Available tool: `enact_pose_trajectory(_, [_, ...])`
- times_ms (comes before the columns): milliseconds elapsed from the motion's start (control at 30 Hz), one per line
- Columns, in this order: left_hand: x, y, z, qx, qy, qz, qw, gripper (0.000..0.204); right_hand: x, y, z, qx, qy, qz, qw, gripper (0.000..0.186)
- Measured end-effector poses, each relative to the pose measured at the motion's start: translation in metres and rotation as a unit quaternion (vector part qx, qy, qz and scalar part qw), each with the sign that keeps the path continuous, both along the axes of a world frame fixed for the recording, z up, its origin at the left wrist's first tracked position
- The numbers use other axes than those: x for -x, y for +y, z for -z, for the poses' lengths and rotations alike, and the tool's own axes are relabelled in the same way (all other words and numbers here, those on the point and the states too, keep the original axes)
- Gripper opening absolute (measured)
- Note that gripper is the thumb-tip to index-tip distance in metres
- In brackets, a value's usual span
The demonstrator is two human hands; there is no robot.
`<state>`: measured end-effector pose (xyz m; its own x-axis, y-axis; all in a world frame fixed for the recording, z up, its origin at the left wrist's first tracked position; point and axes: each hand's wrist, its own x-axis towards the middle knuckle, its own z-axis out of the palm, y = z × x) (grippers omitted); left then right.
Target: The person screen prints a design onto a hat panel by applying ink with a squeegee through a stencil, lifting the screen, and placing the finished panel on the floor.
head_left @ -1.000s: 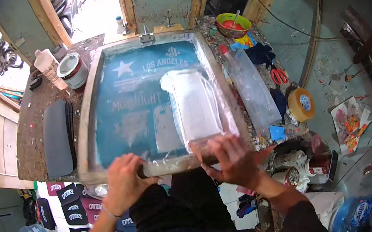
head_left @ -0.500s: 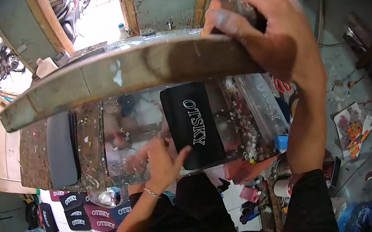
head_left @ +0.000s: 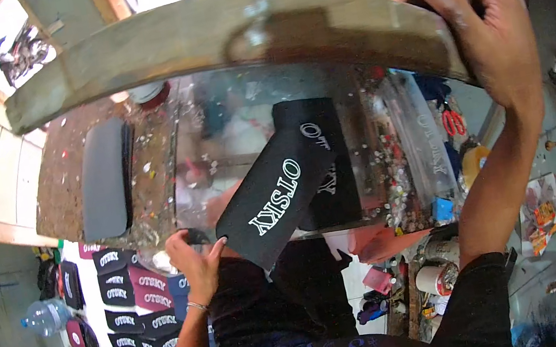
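My right hand (head_left: pixel 501 37) is closed on the right end of a long, worn wooden frame (head_left: pixel 176 47), raised over the table and seen edge-on. A dark part of what it grips shows between its fingers. My left hand (head_left: pixel 194 265) pinches the corner of a black flat panel (head_left: pixel 252 214) with white printed lettering. This panel is lifted and slanted toward me, and partly covers a second black panel (head_left: pixel 339 207) lying on the glassy tabletop (head_left: pixel 208 148). The second one also bears lettering, fainter and partly hidden.
A stack of dark grey panels (head_left: pixel 103 181) lies on the table's left. Red-handled scissors (head_left: pixel 454 120), a tape roll (head_left: pixel 475 162) and a clear plastic sheet (head_left: pixel 423 142) are at the right. Printed pieces (head_left: pixel 153 282) cover the floor at lower left, near a water bottle (head_left: pixel 45 317).
My left hand has taken hold of the printed panel and drawn it left and toward me, uncovering another beneath. The wooden frame and my right hand appear higher and farther right.
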<state>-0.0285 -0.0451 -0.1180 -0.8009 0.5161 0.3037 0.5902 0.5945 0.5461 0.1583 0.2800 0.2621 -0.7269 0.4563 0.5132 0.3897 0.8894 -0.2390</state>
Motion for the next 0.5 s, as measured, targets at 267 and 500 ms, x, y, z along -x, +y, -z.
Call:
enact_pose_trajectory(267, [-0.058, -0.004, 0.01, -0.257, -0.593, -0.044, 0.762, 0.025, 0.002, 0.021, 0.01, -0.052, 0.038, -0.017, 0.998, 0.044])
enact_pose_trajectory(500, [-0.001, -0.129, 0.016, -0.304, -0.598, -0.081, 0.737, 0.005, -0.026, 0.093, 0.01, -0.091, 0.015, 0.002, 0.996, 0.044])
